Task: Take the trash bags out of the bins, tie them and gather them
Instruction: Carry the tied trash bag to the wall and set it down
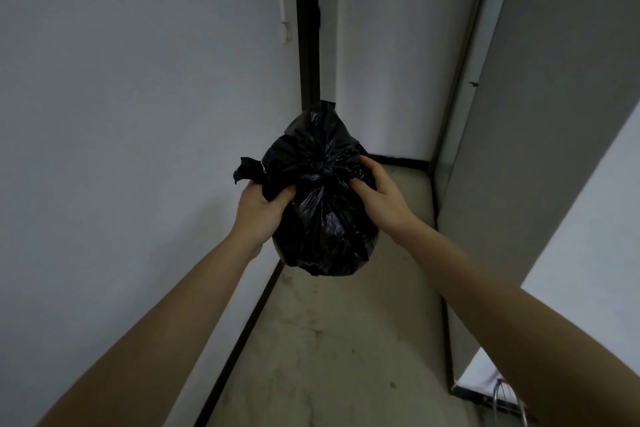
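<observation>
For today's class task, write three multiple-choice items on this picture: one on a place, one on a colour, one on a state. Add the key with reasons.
1. Where is the bag?
A. Inside a bin
B. Held up by the left hand and right hand
C. On a shelf

2. What colour is the bag?
A. White
B. Blue
C. Black

3. What state is the bag's top in?
A. Tied in a knot
B. Wide open
C. Sealed with tape

Key:
1. B, since both hands grip the bag, one on each side, and no bin or shelf is in view.
2. C, since the plastic is glossy black all over.
3. A, since the plastic gathers into a tight knot between the two hands.
</observation>
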Motion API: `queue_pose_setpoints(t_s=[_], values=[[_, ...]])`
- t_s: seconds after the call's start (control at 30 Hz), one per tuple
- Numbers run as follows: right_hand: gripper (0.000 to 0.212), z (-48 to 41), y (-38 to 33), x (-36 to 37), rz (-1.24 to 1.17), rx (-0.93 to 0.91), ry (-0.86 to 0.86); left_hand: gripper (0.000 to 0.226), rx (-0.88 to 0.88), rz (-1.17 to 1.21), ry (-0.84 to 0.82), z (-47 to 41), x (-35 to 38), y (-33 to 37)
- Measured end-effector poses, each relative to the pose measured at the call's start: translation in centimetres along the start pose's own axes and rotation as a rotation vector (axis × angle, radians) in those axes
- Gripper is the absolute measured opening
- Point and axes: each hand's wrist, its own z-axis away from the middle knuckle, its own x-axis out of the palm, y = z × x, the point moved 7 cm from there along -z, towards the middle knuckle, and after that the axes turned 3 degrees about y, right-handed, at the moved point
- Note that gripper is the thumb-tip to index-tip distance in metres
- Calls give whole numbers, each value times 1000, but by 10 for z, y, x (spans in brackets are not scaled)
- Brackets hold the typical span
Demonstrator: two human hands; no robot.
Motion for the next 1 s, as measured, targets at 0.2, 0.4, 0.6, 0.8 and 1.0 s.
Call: queue_pose_setpoints(t_s=[0.2, 0.4, 0.6, 0.8, 1.0], values=[[53, -143, 21, -9, 7, 15, 82, 42, -19, 34, -89, -159, 45, -21], [51, -287, 104, -16, 11, 50, 150, 41, -60, 17, -134, -297, 108, -88], [77, -433, 166, -18, -109, 179, 92, 33, -189, 84, -28, -440, 156, -148], [50, -605, 165, -14, -123, 182, 41, 22, -167, 135, 84, -600, 168, -159], [26, -727, 197, 24, -31, 140, -57, 31, -192, 158, 112, -716, 183, -212]])
